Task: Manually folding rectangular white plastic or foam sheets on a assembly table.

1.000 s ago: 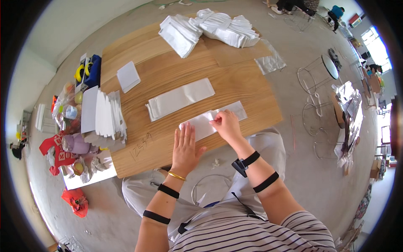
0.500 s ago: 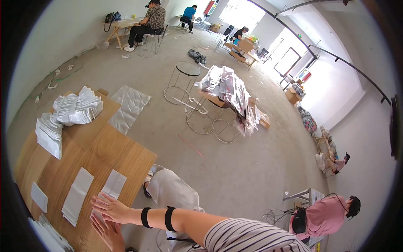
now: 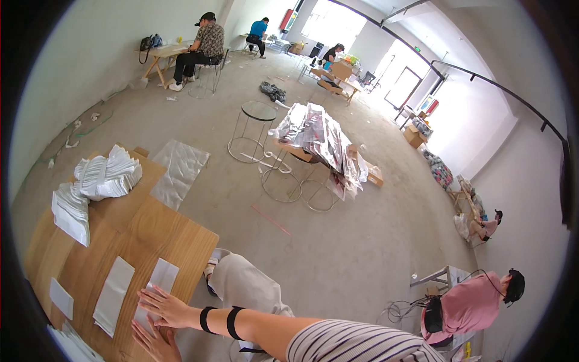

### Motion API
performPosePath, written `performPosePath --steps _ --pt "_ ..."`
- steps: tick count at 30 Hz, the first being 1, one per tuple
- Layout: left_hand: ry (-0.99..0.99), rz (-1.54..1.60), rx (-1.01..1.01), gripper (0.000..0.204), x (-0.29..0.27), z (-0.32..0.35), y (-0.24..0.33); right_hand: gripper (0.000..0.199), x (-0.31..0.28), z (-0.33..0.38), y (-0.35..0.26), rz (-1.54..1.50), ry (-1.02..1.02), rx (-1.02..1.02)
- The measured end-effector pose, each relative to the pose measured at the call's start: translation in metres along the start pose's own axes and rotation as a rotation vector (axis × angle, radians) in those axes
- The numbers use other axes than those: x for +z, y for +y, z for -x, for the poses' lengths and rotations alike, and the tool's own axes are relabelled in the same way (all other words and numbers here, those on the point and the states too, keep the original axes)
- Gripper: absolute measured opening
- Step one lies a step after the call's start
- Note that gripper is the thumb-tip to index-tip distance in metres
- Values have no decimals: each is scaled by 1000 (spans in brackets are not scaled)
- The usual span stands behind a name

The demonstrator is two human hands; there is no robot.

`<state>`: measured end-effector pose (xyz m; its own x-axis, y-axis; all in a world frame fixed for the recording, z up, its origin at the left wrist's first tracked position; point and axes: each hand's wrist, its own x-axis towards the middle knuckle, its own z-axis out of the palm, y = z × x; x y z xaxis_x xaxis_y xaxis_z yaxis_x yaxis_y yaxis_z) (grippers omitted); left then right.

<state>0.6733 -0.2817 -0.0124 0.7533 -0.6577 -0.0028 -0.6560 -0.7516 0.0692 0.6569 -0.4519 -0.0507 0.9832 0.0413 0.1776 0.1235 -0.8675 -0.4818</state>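
Note:
Near the table's right edge a flat white strip (image 3: 164,273), paper-like, lies on the wooden table (image 3: 181,226). My right hand (image 3: 164,306) rests on it with fingers stretched out, palm down. Just below, my left hand (image 3: 155,342) presses on its lower part, fingers also extended and flat. Both hands lie close together and cover part of the strip. Left of it sits a longer white folded piece (image 3: 114,294). Further left is a small white card-like piece (image 3: 61,298).
Bundled stacks of white folded sheets (image 3: 108,175) sit at the table's far end; more white sheets (image 3: 72,344) are at lower left. Beyond stand a round stool (image 3: 259,111) and a heap of plastic-wrapped material (image 3: 319,136). A co-worker in pink (image 3: 467,304) is at right.
The whole view has shifted slightly, with the table appearing a little lower. Both hands remain flat on the white strip; the right hand sits slightly lower in the picture.

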Motion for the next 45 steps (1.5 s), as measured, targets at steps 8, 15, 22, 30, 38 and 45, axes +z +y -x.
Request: performPosePath --steps 8,15,22,30,38,45 --pt "-169 -10 -52 71 -1 0 2 82 -10 0 0 -30 31 3" --pt "204 121 40 71 13 7 -17 44 -4 -7 -15 10 195 -128" --pt "68 237 -10 74 4 -6 -5 70 -42 4 -2 158 66 -29" --pt "406 404 -189 54 -8 -59 -47 54 -67 14 34 67 304 191" --pt "328 524 -218 30 -7 -141 -81 42 -70 16 29 -43 272 204" --pt "335 475 -149 30 0 -151 -65 41 -76 13 30 -76 264 213"
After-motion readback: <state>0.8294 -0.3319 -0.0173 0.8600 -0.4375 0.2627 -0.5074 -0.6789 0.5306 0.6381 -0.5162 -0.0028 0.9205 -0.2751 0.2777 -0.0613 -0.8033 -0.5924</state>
